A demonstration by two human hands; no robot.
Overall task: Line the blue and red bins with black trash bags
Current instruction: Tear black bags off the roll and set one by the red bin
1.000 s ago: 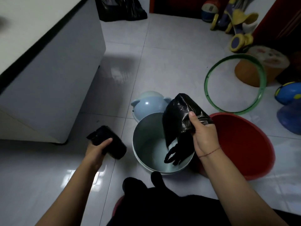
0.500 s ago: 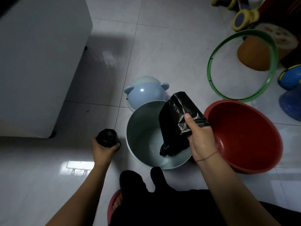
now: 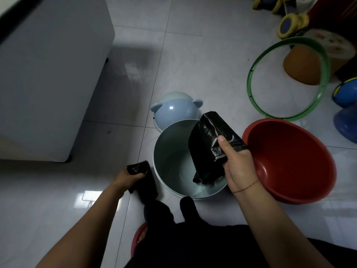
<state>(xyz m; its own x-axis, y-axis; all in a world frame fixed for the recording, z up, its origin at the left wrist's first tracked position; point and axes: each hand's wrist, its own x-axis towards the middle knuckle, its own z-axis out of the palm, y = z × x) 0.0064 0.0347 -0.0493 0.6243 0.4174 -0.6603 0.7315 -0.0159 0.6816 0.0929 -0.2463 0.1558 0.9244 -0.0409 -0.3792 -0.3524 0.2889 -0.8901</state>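
1. A home, a lived-in room with a glossy white tiled floor [image 3: 193,60].
2. Children's things crowd the far right corner: a yellow ride-on toy [image 3: 289,24], a green hoop [image 3: 253,97] lying flat, and a blue toy [image 3: 345,91].
3. An orange stool [image 3: 303,64] with a printed top stands just behind the hoop.
4. A white cabinet [image 3: 50,74] on small feet fills the left side.
5. Household plastic ware sits on the floor: a blue bin [image 3: 170,161], its eared lid [image 3: 173,111] and a red bin [image 3: 289,161].
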